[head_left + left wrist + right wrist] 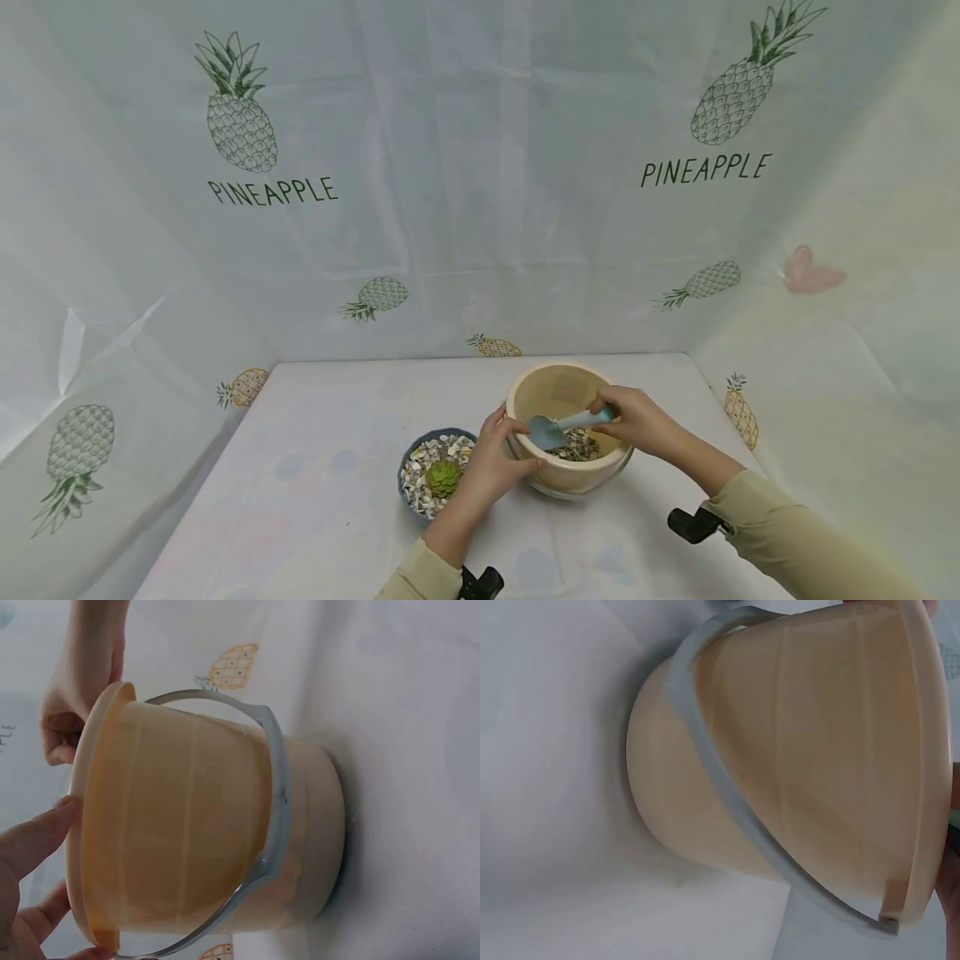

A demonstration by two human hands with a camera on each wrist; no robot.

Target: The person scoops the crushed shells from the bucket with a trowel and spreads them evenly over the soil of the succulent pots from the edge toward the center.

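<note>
A cream plastic bucket stands upright on the table, its grey handle hanging down along the side. Pebbles cover its bottom. My left hand holds the bucket's left rim, with fingers spread along it. Over the bucket's mouth, my right hand pinches the handle end of a small blue shovel. The shovel's blade points left, close to my left fingers; whether anything lies on it I cannot tell. In the right wrist view, the bucket's wall hides most of both hands.
Just left of the bucket sits a blue bowl filled with pale pebbles, a green succulent in its middle. My left forearm partly covers it. A white cloth covers the table, and pineapple-printed sheets hang behind and at both sides.
</note>
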